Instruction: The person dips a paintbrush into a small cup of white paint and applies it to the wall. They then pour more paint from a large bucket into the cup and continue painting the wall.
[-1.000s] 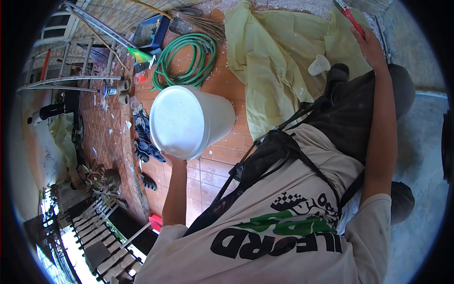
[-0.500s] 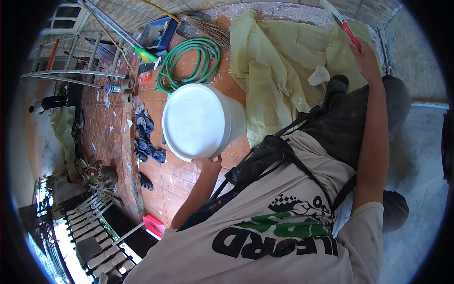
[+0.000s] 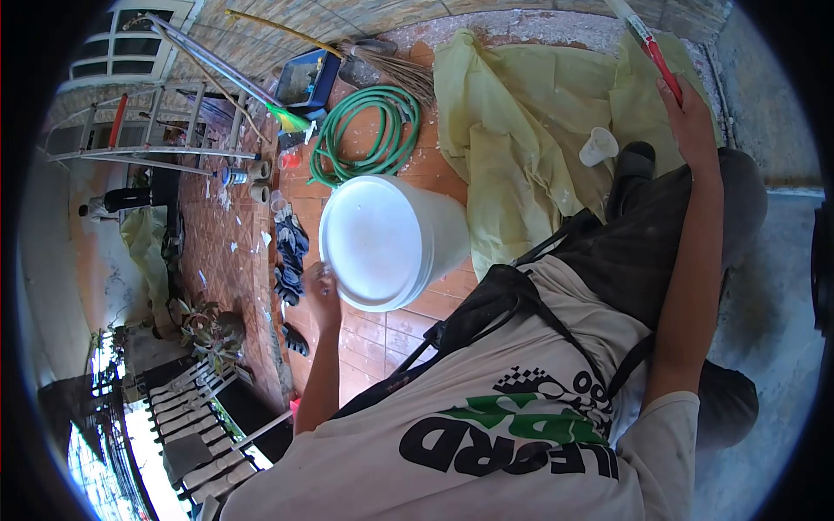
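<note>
My right hand is wrapped round the red handle of a paintbrush, its pale bristle end pointing up past the top edge. On the left, my left hand has its fingers curled at the rim of the white lid, slightly smeared by motion. That lid covers a large white bucket on the tiled floor, tilted in this view. A white plastic cup sits on the yellowish drop sheet, close to my shoe.
A coiled green hose lies beyond the bucket, near a straw broom and a blue tray. Dark cloth and sandals are left of the bucket. A metal ladder and a person are farther left.
My left hand has moved from the lid's lower edge to its left edge. The brush stays in my right hand. The whole view has shifted slightly, scene moving right and down.
</note>
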### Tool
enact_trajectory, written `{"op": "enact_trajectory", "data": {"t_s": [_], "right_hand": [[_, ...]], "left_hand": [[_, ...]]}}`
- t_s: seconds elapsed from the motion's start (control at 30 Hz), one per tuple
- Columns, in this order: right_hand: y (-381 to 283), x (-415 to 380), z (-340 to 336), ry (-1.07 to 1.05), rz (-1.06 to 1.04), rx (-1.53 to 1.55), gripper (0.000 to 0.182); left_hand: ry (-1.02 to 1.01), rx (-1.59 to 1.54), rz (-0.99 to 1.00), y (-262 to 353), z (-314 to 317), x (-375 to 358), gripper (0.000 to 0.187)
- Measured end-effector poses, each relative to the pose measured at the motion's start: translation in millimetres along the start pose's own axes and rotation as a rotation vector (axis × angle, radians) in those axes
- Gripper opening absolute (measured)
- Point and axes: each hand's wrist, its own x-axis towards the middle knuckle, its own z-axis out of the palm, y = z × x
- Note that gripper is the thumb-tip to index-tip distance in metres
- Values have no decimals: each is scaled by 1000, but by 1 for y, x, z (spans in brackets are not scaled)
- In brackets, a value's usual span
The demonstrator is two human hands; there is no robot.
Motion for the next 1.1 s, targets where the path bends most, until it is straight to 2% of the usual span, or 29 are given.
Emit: {"op": "enact_trajectory", "data": {"t_s": [0.03,0.1,0.17,0.23,0.3,0.47,0.5,0.57,0.7,0.77,0.83,0.9,1.0,1.1], "right_hand": [[-6,0,0,-29,30,7,34],[-7,-1,2,-21,31,14,34],[-3,0,0,10,38,15,34],[2,-1,-2,-2,38,-29,35],[2,-1,-3,-5,35,-24,35],[0,3,2,-54,43,-12,37],[1,2,3,-44,38,-18,37],[2,0,5,-44,30,-20,38],[-3,0,-1,-101,54,-50,38],[-2,0,1,-123,58,-43,38],[0,-1,3,-92,18,-28,37],[1,0,4,-97,15,-40,36],[-5,-1,3,-114,44,-44,34],[-7,0,2,-129,62,-53,33]], "left_hand": [[-124,-155,-14,46,14,11,24],[-382,85,291,101,33,17,28],[-586,175,350,126,46,19,40],[-621,316,353,133,57,19,39],[-635,316,329,131,64,18,41],[-655,156,219,132,55,21,44],[-615,82,223,125,48,24,48],[-698,-35,152,131,14,41,50],[-777,-169,5,132,-68,80,40],[-618,-261,-154,116,-103,93,34],[-519,-393,-132,99,-132,110,29],[-425,-480,-282,76,-158,125,27],[-305,-650,-370,33,-175,158,28],[-256,-693,-459,26,-184,193,31]]}}
